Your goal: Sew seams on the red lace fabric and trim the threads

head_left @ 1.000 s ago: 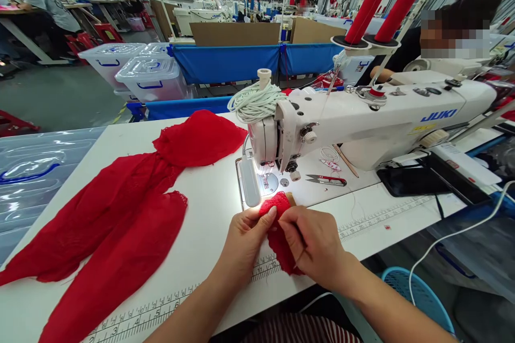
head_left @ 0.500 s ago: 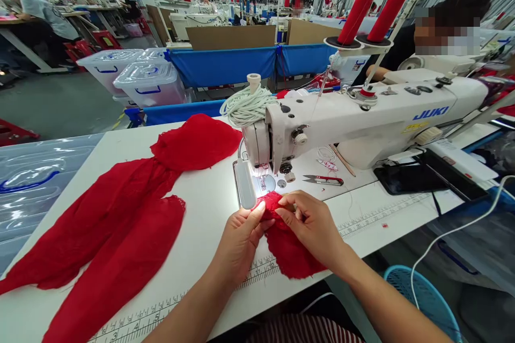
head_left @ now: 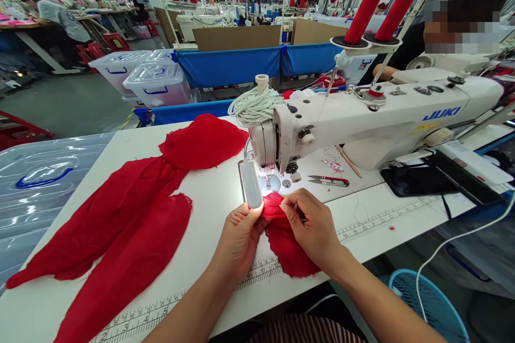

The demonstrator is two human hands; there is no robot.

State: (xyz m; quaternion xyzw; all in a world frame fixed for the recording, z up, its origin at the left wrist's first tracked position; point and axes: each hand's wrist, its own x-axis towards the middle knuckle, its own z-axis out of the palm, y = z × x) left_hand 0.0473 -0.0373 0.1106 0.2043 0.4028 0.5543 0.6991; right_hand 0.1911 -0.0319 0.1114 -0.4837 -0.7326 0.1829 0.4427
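Observation:
A small piece of red lace fabric [head_left: 286, 246] lies on the white table in front of the needle of a white sewing machine [head_left: 374, 118]. My left hand [head_left: 240, 238] pinches its upper left edge. My right hand [head_left: 311, 228] pinches the top edge beside it, fingers closed on the cloth. Both hands sit just short of the lit needle plate [head_left: 272, 183]. The lower part of the piece spreads toward the table's front edge.
Larger red fabric pieces [head_left: 132, 220] spread over the table's left half. Thread snips [head_left: 328, 180] lie behind my right hand. A coil of white cord [head_left: 255, 103] rests on the machine. A black phone [head_left: 418, 180] lies at right. A clear bin lid [head_left: 36, 182] is far left. A co-worker sits opposite.
Both hands have pushed the small red piece up toward the needle plate, and the piece has unfolded and spread wider below my right hand.

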